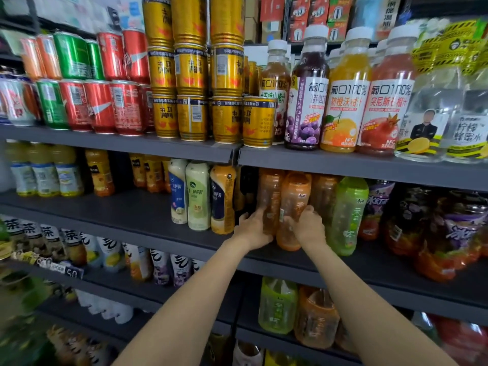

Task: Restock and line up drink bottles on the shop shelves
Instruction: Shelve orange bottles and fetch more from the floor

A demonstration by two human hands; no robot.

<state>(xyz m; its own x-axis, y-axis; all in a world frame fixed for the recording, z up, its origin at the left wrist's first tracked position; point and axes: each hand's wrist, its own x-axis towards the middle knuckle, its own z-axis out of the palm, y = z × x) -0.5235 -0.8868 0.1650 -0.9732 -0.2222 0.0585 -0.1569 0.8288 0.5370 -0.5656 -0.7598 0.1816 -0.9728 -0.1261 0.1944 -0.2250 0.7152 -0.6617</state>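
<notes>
Two orange tea bottles stand side by side on the second grey shelf point(148, 220). My left hand point(253, 228) grips the lower part of the left orange bottle point(269, 196). My right hand point(307, 227) grips the right orange bottle point(294, 196), which stands nearer the shelf's front edge. Right of them stands a green tea bottle point(347, 215). More orange bottles show dimly behind the pair.
Milk-tea bottles point(198, 196) stand just left of my hands. Purple and red juice bottles point(449, 228) fill the right. The shelf above carries gold cans point(258, 122), red cans and juice bottles point(343, 96). Below are green and orange bottles point(295, 310).
</notes>
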